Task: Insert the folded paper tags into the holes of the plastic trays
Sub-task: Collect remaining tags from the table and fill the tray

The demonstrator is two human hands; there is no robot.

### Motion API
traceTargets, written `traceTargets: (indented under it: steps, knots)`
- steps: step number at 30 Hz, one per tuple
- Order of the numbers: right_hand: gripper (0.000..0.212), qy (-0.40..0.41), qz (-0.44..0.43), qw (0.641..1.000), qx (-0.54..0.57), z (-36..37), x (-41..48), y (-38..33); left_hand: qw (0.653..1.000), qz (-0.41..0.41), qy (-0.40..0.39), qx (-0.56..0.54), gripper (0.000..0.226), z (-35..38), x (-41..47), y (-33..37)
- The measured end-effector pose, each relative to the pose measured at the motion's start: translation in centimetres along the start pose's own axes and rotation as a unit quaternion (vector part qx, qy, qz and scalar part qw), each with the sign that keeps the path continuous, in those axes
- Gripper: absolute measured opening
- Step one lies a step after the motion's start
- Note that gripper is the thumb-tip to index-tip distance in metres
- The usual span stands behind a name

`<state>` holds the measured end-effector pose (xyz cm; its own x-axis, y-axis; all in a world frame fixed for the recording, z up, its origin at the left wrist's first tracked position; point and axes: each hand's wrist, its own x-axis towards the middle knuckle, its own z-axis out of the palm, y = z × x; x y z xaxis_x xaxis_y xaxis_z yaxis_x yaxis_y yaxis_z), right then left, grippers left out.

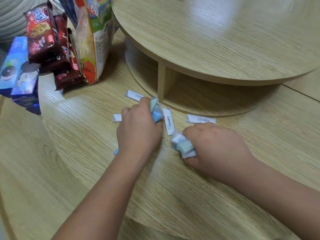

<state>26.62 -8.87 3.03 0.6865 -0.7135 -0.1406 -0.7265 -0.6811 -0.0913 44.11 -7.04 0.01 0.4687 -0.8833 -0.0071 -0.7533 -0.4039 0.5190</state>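
My left hand (138, 129) is closed around a bunch of folded paper tags (156, 110) in green, blue and white, on the wooden table. My right hand (214, 144) grips a second bunch of folded tags (183, 146). Several clear plastic tag holders with printed white inserts lie flat around the hands: one at the back (134, 95), one between the hands (168, 123), one behind the right hand (200, 119), and one half hidden by the left hand (117, 118). A blue piece (116, 151) peeks out beside my left wrist.
Snack packs stand at the back left: red-brown cookie packets (46, 40), a blue cookie box (19, 73) and a large bag (91, 37). A raised round wooden shelf (216, 40) on a divider (161, 80) overhangs the table behind the holders.
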Motion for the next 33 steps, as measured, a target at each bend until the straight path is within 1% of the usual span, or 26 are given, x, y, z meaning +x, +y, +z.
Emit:
traceTargets:
  steps: [3, 6, 10, 14, 17, 19, 22, 24, 27, 29, 31, 33]
  knots:
    - [0.036, -0.013, 0.011, 1.0, -0.026, 0.6, 0.4, 0.0, 0.999, -0.007, -0.015, 0.039, 0.036, 0.4, -0.2, 0.1]
    - [0.033, -0.018, 0.002, 0.999, -0.046, 0.6, 0.8, -0.1, 0.997, -0.01, -0.016, 0.069, 0.041, 0.7, -0.5, 0.3]
    - [0.034, -0.016, -0.013, 0.999, -0.037, 0.7, 0.6, -0.6, 0.996, -0.014, -0.014, 0.089, 0.042, 0.8, -0.7, 0.8]
    - [0.035, -0.038, 0.001, 0.999, -0.024, 0.7, 0.8, -0.9, 0.993, -0.012, -0.035, 0.108, 0.048, 0.7, -0.4, 1.1]
    - [0.035, -0.056, -0.003, 0.998, -0.02, 0.6, 0.9, -1.0, 0.994, -0.01, -0.04, 0.096, 0.041, 0.3, -0.2, 0.9]
    - [0.034, -0.063, -0.002, 0.998, -0.019, 0.6, 0.6, -0.7, 0.998, -0.011, -0.034, 0.06, 0.032, -0.2, -0.3, 0.5]
    - [0.026, -0.064, 0.032, 0.997, -0.002, -0.1, 0.3, 1.1, 0.999, -0.01, -0.038, 0.035, 0.027, -0.6, -0.5, 0.1]
    - [0.025, -0.05, 0.064, 0.997, 0.014, -0.7, 0.4, 2.7, 0.997, -0.01, -0.051, 0.051, 0.033, -0.3, -0.9, 0.1]
    - [0.031, 0.021, 0.084, 0.996, 0.024, -1.1, 1.2, 4.6, 0.997, -0.013, -0.053, 0.058, 0.044, 0.2, -1.3, -0.1]
    - [0.032, 0.051, 0.078, 0.996, -0.009, -0.6, 2.0, 5.0, 0.997, -0.007, -0.045, 0.067, 0.048, 0.3, -1.4, 0.0]
    - [0.031, 0.057, 0.072, 0.995, -0.039, -0.2, 2.6, 4.8, 0.994, 0.005, -0.045, 0.094, 0.051, 0.4, -1.4, 0.1]
    - [0.031, 0.063, 0.068, 0.994, -0.059, 0.3, 2.6, 4.3, 0.991, 0.016, -0.056, 0.118, 0.048, 0.5, -1.4, 0.4]
